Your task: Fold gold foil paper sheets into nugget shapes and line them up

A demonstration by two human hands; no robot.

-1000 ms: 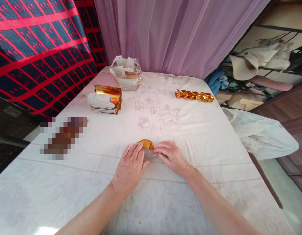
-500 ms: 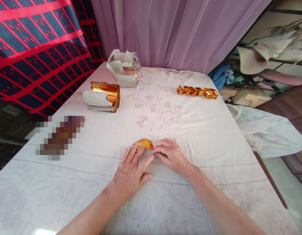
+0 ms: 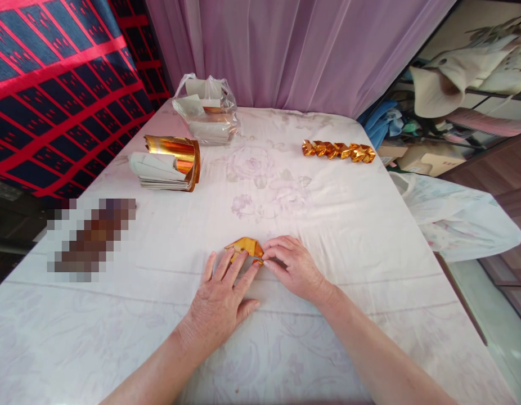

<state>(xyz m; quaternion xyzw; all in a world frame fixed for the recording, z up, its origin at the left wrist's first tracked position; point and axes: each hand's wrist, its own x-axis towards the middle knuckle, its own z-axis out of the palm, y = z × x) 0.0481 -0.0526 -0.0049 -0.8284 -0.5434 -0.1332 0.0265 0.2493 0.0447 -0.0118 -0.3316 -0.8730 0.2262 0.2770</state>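
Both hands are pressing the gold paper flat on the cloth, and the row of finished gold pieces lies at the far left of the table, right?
Not quite. The row of finished gold pieces lies at the far right of the table, as the head view shows. The left hand and right hand do press the gold paper on the cloth.

Gold paper (image 3: 245,246) half hidden – pixelated patch (image 3: 89,239) unreadable

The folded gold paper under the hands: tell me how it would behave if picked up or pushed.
The folded gold paper looks thin and small, so it is probably very light and would slide easily on the tablecloth. Its sharp creases suggest it holds shape but would crush under a firm pinch. The left hand and right hand press it flat, so it may spring open when released.
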